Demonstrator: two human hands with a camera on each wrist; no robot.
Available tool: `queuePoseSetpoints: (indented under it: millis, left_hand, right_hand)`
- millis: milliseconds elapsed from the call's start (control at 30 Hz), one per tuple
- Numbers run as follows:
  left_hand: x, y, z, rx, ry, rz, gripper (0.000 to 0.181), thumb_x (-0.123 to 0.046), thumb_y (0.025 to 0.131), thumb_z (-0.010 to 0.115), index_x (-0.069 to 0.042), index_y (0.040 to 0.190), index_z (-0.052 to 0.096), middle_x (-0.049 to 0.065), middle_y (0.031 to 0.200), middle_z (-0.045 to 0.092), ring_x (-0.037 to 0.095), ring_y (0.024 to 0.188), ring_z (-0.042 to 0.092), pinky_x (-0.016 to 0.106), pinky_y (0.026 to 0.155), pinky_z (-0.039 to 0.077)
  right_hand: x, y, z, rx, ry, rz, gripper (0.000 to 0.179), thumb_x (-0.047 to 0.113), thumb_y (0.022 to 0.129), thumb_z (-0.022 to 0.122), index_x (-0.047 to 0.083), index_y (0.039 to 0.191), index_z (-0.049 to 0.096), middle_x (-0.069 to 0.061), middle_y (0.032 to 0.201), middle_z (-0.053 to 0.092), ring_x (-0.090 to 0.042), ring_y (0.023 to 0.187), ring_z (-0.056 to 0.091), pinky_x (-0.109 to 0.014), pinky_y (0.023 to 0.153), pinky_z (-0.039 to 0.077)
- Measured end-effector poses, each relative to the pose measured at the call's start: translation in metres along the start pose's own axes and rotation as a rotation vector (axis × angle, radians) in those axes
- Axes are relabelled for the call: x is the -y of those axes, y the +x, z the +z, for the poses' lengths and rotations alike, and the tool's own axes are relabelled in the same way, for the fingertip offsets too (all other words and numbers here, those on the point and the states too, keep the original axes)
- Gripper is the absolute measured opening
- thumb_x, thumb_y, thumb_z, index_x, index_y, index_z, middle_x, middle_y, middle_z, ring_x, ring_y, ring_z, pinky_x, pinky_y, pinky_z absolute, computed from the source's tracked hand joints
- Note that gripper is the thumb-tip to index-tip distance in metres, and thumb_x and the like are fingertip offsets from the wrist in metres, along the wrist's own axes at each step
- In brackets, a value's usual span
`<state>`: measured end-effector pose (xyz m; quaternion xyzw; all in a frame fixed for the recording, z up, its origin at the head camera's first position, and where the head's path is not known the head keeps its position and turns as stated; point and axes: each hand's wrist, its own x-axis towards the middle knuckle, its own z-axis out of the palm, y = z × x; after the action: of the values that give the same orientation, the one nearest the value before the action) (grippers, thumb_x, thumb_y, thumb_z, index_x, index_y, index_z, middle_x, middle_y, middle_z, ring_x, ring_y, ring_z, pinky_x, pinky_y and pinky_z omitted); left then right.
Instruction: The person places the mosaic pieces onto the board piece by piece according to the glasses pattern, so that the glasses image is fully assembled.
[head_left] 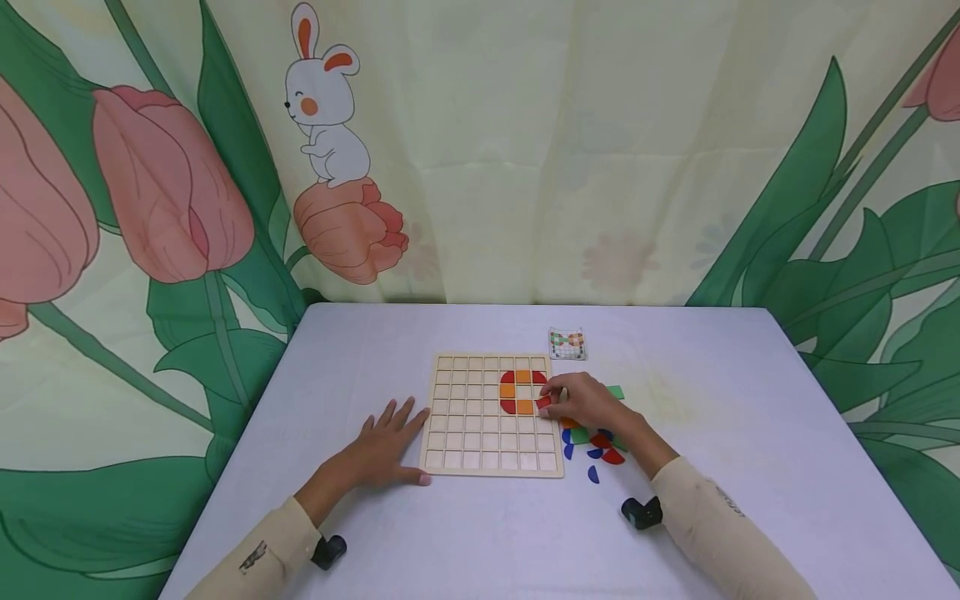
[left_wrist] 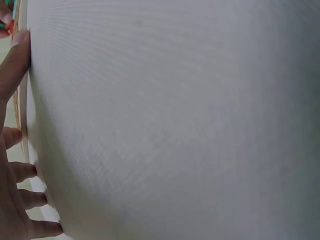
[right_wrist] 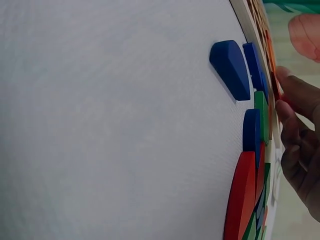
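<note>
A wooden grid board [head_left: 462, 432] lies on the white table. Orange squares [head_left: 522, 377] and red rounded pieces [head_left: 507, 407] form a ring in its upper right cells. My right hand [head_left: 583, 402] reaches over the board's right edge and pinches a red piece [head_left: 543, 402] at the ring's lower right corner. In the right wrist view, thumb and fingertip meet on that red piece [right_wrist: 276, 86]. My left hand [head_left: 384, 447] has its fingers spread along the board's left side, with the thumb at the lower left corner. The left wrist view shows those fingers touching the tabletop.
Right of the board lie loose pieces: blue half-rounds [head_left: 593, 474], red ones [head_left: 613, 457] and a green square [head_left: 616, 392]. A small pattern card [head_left: 567, 344] sits behind the board's upper right corner. A curtain [head_left: 525, 167] with printed tulips hangs behind the table.
</note>
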<state>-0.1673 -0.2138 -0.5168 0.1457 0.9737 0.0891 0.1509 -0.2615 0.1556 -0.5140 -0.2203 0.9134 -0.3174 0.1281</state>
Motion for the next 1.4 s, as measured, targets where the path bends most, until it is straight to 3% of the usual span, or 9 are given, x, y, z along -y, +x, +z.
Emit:
queuePoseSetpoints:
  millis: [400,700,1100,1400]
  left_hand:
    - [0.002,0.001,0.002,-0.012,0.011,0.007,0.112,-0.072,0.072,0.075,-0.021,0.160,0.028,0.015,0.168,0.017,0.045,0.154,0.011,0.073,0.113,0.021]
    - [0.002,0.001,0.003,-0.022,0.012,0.021,0.111,-0.072,0.072,0.074,-0.021,0.160,0.028,0.016,0.168,0.017,0.046,0.154,0.011,0.073,0.112,0.022]
    - [0.001,0.001,0.001,-0.004,0.015,0.009,0.112,-0.072,0.073,0.073,-0.021,0.161,0.026,0.015,0.168,0.015,0.045,0.154,0.010,0.073,0.114,0.020]
    - [-0.003,-0.005,-0.008,-0.010,-0.042,0.029,0.110,-0.066,0.075,0.076,-0.016,0.160,0.028,0.019,0.167,0.018,0.048,0.153,0.012,0.074,0.113,0.019]
  right_hand:
    - [0.005,0.001,-0.001,0.007,-0.024,0.004,0.020,0.029,0.086,0.081,0.017,0.101,0.076,0.008,0.084,0.064,-0.012,0.078,0.055,-0.025,0.065,0.046]
    - [0.006,0.001,-0.004,0.027,-0.006,0.078,0.018,0.030,0.087,0.080,0.020,0.101,0.075,0.005,0.081,0.062,-0.014,0.078,0.055,-0.027,0.065,0.046]
    - [0.008,0.003,-0.002,0.021,-0.056,0.056,0.019,0.033,0.085,0.081,0.019,0.097,0.074,0.007,0.079,0.062,-0.013,0.074,0.055,-0.026,0.064,0.045]
    - [0.002,0.002,-0.005,0.043,-0.017,0.075,0.017,0.028,0.089,0.078,0.019,0.102,0.076,0.004,0.079,0.061,-0.013,0.078,0.055,-0.025,0.065,0.045]
